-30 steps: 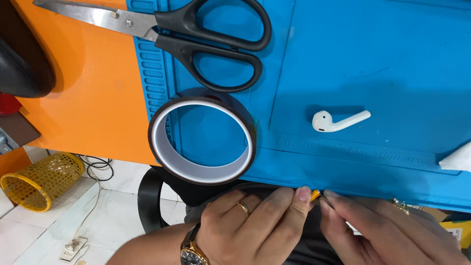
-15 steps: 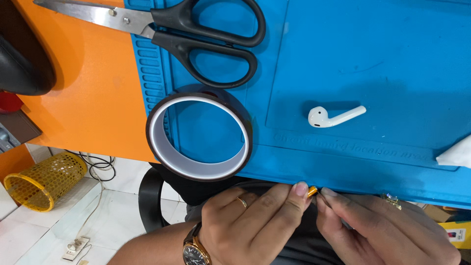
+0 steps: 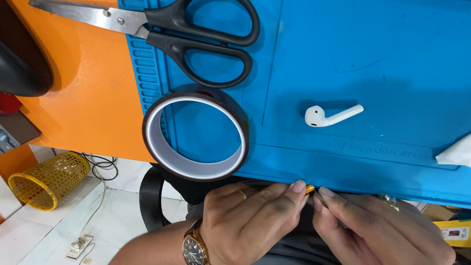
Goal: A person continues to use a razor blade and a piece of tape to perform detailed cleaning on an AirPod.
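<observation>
My left hand (image 3: 248, 216) and my right hand (image 3: 378, 228) meet just below the near edge of the blue work mat (image 3: 368, 59). Their fingertips pinch a tiny orange piece (image 3: 310, 189) between them; most of it is hidden. My left hand wears a ring and a wristwatch. A dark roll of tape (image 3: 195, 136) with a white core lies on the mat's near left corner, just above my left hand. A white earbud (image 3: 331, 115) lies on the mat beyond my right hand.
Black-handled scissors (image 3: 196, 34) lie at the far left, across the mat and the orange tabletop (image 3: 93, 93). A white tissue corner (image 3: 456, 153) shows at the right edge. A yellow mesh basket (image 3: 44, 181) and cables sit on the tiled floor below.
Both hands stay pinched together at the mat's edge. The view has shifted slightly, and the small orange piece shows a bit more between the fingertips.
</observation>
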